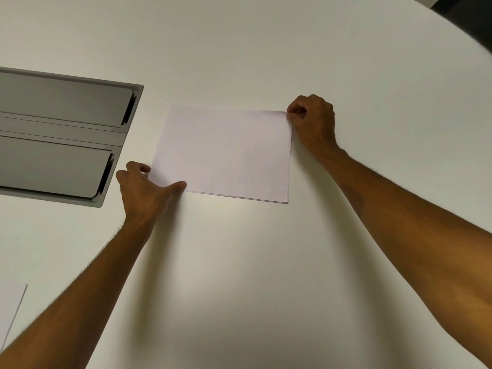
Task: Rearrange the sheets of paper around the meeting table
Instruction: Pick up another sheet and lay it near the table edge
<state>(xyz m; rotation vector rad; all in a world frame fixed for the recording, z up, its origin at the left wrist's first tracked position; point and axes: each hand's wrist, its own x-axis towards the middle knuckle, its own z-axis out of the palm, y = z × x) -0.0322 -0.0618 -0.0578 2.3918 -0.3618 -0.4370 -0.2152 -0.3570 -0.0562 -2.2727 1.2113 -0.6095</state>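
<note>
A thin stack of white paper sheets (226, 153) lies flat on the white meeting table (239, 262), in the middle of the view. My left hand (143, 193) grips the stack's near left corner, thumb on top and fingers at the left edge. My right hand (314, 123) pinches the far right corner between thumb and forefinger. Another white sheet (10, 307) lies at the bottom left, cut off by the frame edge.
A grey metal cable hatch (61, 137) with two closed flaps is set into the table left of the stack, close to my left hand. The table's curved edge (463, 30) runs across the top right, with something dark beyond it.
</note>
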